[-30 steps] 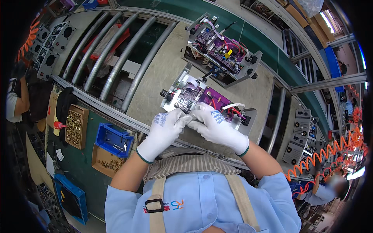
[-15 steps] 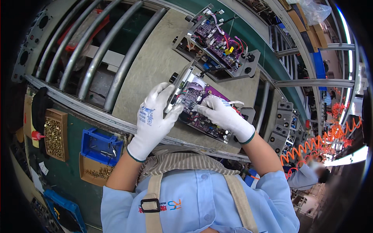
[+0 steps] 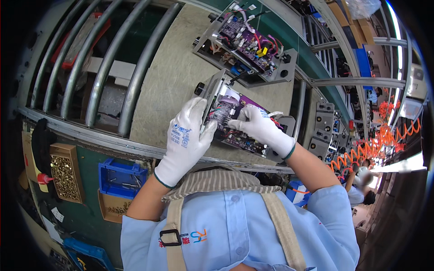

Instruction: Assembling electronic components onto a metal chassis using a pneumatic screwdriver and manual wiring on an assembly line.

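Observation:
An open metal chassis (image 3: 216, 92) with a purple circuit board (image 3: 246, 143) inside lies in front of me, tilted on the bench. My left hand (image 3: 187, 131), in a white glove, grips the chassis's left side panel, fingers along the panel and thumb toward the board. Over the middle of the board, the gloved fingers of my right hand (image 3: 262, 128) are pinched together among wires and components; whatever they hold is hidden. Beyond stands a second open chassis (image 3: 253, 79) with a similar purple board, red wires and a yellow part.
Metal rollers (image 3: 147, 63) run along the left of the grey board (image 3: 165, 72) under the units. Lower left are a blue tray (image 3: 118, 178) and a cardboard box of brass-coloured fasteners (image 3: 64, 174). More grey units (image 3: 323, 128) stand at right, near orange coiled hoses (image 3: 352, 156).
The view has shifted slightly. My left hand stays at the chassis's side panel, and my right hand remains pinched over the board with its fingers slightly repositioned.

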Demonstrator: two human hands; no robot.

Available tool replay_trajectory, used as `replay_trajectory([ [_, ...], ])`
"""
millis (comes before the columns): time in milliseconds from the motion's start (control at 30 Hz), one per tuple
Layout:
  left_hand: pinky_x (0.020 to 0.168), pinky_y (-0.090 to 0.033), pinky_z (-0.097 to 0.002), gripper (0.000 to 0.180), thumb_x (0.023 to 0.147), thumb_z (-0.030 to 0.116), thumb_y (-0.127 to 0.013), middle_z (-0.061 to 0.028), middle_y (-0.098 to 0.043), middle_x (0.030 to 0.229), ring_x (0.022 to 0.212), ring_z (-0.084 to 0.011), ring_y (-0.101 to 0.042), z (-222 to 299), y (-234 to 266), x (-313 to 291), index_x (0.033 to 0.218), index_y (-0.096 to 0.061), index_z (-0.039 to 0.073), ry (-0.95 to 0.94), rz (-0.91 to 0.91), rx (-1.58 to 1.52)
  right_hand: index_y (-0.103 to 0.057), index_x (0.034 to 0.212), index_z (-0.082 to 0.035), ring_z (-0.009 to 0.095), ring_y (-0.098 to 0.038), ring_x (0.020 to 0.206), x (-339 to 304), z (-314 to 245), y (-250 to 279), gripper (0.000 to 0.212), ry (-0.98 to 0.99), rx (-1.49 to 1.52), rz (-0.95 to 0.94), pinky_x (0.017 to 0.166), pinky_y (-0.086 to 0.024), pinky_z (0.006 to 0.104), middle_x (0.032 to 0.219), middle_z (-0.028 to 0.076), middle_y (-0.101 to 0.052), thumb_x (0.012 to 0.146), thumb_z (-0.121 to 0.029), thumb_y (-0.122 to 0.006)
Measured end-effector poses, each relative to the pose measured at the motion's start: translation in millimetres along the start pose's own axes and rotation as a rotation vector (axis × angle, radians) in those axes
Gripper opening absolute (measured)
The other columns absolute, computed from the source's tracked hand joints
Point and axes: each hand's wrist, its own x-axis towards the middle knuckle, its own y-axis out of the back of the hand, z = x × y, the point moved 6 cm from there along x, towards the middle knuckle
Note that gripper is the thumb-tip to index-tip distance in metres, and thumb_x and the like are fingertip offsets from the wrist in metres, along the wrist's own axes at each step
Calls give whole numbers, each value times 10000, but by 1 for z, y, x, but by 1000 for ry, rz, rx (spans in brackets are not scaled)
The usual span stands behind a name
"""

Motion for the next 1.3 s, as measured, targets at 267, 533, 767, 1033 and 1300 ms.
replay_trajectory([
  [267,968,-464,-485,562,849,240,-690,-278,-551,1264,1124,-437,-574,-4,-1,-7,1292,-495,-45,36,-54,32,-597,689,-11,78,-470,516,-18,-11,-6,379,205,162,86,480,-369,291,568,-26,-496,901,-298,-727],
  [533,1034,-419,-472,613,868,176,-705,-266,-490,1354,1238,-427,-500,5,-13,-17,1380,-433,-23,23,-84,84,-729,855,-31,222,-628,798,-38,-7,-14,154,386,113,203,748,-490,339,831,89,-668,786,-160,-776],
  [767,1133,-347,-462,762,788,155,-739,-279,-396,1460,1365,-405,-411,3,-12,-22,1444,-392,-19,104,-67,173,-745,1016,-86,252,-653,954,-59,15,40,212,724,78,415,848,-512,405,954,103,-696,828,-183,-726],
  [1033,703,-529,-407,242,883,218,-681,-135,-713,857,805,-252,-703,-72,-48,-49,1017,-662,17,516,-197,86,-622,1145,-30,154,-621,923,-25,179,26,519,16,1544,299,825,-522,315,982,52,-665,1022,-507,-461],
  [1300,1000,-458,-460,393,855,236,-691,-254,-636,1183,1188,-361,-593,0,-21,-53,1173,-647,9,571,-949,163,-623,1162,43,208,-631,1048,-56,182,62,504,240,946,392,956,-477,327,1164,156,-658,1006,-426,-525],
])
